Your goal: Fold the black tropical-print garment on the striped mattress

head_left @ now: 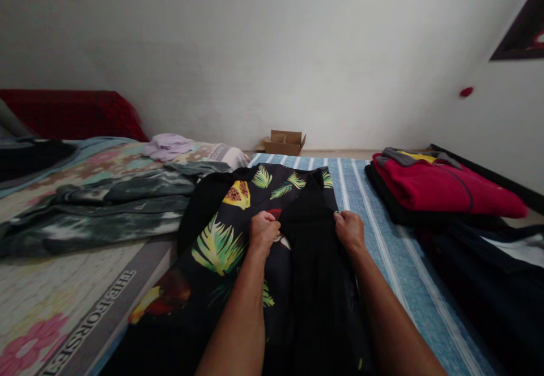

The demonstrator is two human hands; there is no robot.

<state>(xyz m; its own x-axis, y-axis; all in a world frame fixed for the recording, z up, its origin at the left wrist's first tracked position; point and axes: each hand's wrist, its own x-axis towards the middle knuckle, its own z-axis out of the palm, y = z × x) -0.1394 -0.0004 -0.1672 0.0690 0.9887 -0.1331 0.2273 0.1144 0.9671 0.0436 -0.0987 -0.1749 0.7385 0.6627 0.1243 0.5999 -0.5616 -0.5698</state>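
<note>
A black garment [314,257] printed with leaves and fruit lies spread over a striped blue sheet [385,263], in front of the person; its near end sinks into shadow and runs out past the bottom edge, so its full outline cannot be told. The left hand [264,233] is clenched on the cloth near the middle, fingertips tucked out of sight and covering part of a reddish print. The right hand [351,229] grips the garment's right edge, the pinched fold mostly concealed by its curled fingers. Both forearms block more of the pattern. To the left, a grey-green garment [136,209] lies across a flowered mattress [89,285], its far left end blurred; the lettering on the mattress border is cut off at the bottom. A lilac cloth [168,146] sits crumpled beyond. By the wall stands a cardboard box [284,144], its inside barely visible. At right, a red folded garment [442,183] rests on black cloth [399,209], and dark clothing [480,274] nearer is too dim to separate into pieces.
</note>
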